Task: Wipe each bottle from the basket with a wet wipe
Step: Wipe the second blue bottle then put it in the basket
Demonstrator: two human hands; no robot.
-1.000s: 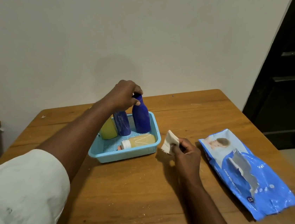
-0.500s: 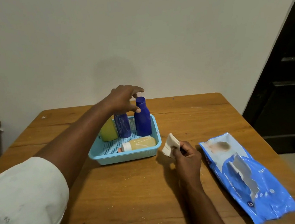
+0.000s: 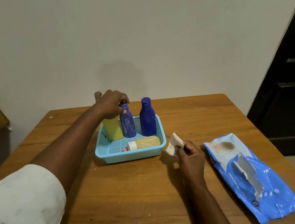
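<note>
Head view: my left hand (image 3: pixel 112 104) has left the plain blue bottle (image 3: pixel 147 118), now pinching the streaked blue bottle (image 3: pixel 127 122) next; right hand (image 3: pixel 190 155) grips the wipe (image 3: pixel 174 143)

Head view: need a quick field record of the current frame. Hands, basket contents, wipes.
left hand: grips top of patterned blue bottle
right hand: pinches folded wet wipe
basket: light blue, on table
upright in basket: patterned blue bottle, plain blue bottle, yellow bottle
lying in basket: orange bottle, white cap
wipes pack: right of basket, on table
</note>
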